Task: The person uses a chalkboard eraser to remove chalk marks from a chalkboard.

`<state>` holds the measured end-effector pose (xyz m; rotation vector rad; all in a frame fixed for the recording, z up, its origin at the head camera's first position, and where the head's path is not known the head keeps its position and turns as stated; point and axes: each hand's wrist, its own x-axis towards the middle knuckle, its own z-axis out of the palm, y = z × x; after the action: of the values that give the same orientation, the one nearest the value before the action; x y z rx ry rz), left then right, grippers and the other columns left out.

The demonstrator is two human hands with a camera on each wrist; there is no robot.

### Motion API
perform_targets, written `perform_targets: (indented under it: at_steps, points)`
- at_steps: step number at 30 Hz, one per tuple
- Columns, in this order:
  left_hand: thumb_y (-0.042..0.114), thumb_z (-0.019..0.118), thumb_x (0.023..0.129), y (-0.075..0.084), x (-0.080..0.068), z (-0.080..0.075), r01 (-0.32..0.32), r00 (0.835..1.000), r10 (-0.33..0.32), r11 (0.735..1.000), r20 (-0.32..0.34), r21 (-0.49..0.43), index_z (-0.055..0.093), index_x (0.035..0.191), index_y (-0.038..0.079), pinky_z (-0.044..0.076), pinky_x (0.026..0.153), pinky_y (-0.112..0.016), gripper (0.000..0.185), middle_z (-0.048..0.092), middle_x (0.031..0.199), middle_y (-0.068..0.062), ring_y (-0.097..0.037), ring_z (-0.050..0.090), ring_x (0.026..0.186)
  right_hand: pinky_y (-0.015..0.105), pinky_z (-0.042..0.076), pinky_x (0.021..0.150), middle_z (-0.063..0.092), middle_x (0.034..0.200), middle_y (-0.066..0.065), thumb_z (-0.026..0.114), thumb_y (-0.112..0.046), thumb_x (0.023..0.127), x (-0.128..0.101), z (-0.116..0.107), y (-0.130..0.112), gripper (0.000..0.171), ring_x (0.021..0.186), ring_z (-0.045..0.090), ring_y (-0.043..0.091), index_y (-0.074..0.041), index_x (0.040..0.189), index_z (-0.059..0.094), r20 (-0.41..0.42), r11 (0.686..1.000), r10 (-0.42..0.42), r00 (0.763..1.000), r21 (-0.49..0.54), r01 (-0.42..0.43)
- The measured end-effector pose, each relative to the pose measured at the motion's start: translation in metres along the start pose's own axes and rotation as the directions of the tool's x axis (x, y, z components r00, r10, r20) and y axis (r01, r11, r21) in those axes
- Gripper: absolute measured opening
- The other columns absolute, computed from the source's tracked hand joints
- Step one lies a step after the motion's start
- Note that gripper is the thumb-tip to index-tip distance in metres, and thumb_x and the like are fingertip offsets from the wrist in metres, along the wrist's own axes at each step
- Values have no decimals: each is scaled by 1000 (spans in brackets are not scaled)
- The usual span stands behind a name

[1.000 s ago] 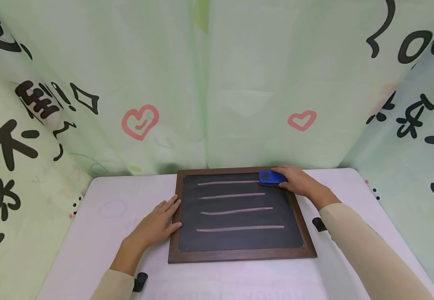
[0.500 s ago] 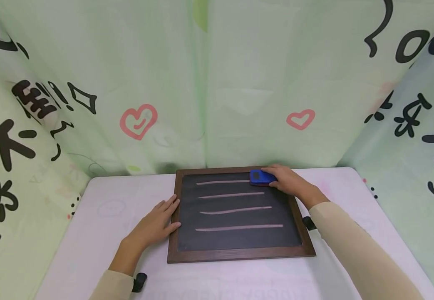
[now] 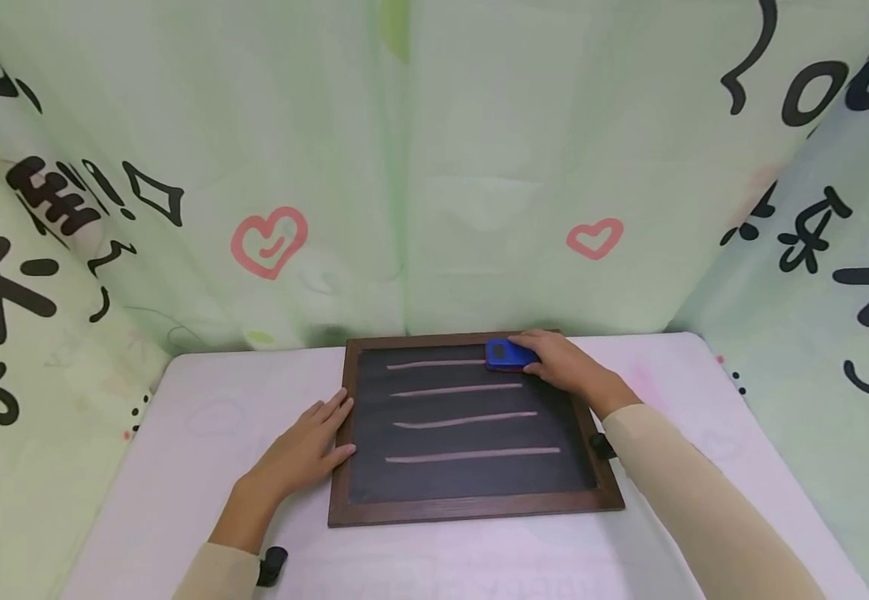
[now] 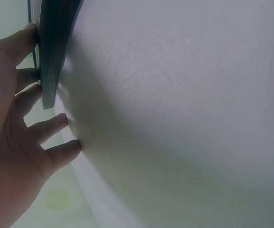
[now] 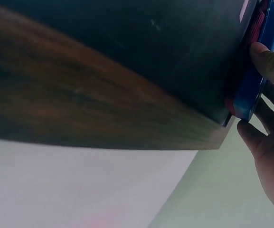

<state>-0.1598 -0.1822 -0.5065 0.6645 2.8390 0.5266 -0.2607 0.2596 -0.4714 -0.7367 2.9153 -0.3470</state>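
Note:
A dark chalkboard [image 3: 471, 475] in a brown wooden frame lies flat on the white table [image 3: 202, 450]. Several pale chalk lines [image 3: 471, 455] run across it. My right hand [image 3: 557, 364] grips a blue eraser [image 3: 505, 355] and holds it on the board's top line, near the far right corner. In the right wrist view the eraser [image 5: 258, 71] sits against the board [image 5: 127, 52] with my fingers [image 5: 269, 61] curled round it. My left hand [image 3: 302, 450] lies flat on the table with straight fingers against the board's left frame edge [image 4: 51, 61].
Pale green cloth [image 3: 434, 167] with black characters and pink hearts hangs behind and to both sides of the table. The table's bare white top [image 3: 704, 433] stretches left and right of the board. A black wrist strap [image 3: 272, 565] shows on each arm.
My right hand has slid the blue eraser leftward along the top chalk line, which now ends shorter on its right. My left hand has stayed at the frame.

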Motion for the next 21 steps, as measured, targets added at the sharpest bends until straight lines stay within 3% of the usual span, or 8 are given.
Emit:
perform_targets:
  at_steps: [21]
  points:
    - [34, 65, 102, 4, 0, -3, 3, 1000, -3, 1000, -10, 19, 36, 160, 4, 38, 118, -61, 72, 28, 170, -14, -50, 35, 149, 57, 42, 117, 50, 154, 24, 69, -14, 100, 28, 8, -32, 59, 143, 47, 44, -1, 154, 47, 70, 999, -16, 997, 37, 14]
